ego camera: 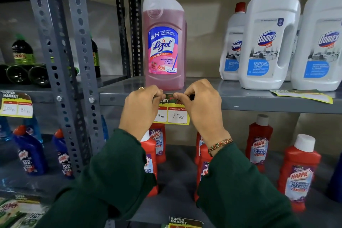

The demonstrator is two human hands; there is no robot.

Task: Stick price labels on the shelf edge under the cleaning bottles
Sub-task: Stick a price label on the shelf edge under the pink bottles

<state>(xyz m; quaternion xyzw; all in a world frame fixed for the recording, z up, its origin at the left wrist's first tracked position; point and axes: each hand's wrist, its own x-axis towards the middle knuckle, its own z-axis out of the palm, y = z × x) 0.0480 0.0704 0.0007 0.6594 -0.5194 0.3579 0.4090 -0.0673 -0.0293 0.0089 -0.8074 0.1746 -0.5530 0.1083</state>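
Right, my left hand (pixel 142 105) and right hand (pixel 200 105) both pinch the top strip of the price label (pixel 175 114) against the shelf edge (pixel 259 103), directly under the pink Lizol bottle (pixel 163 42). It's yellow-bordered, hand-written "75 Rs", hanging straight. Neighbouring rack's label (pixel 16 106) is up; a spare label (pixel 303 95) by the Domex bottles (pixel 270 42) seems unstuck.

label (pixel 177 114) on shelf edge (pixel 259 104), below lizol bottle (pixel 163 42).
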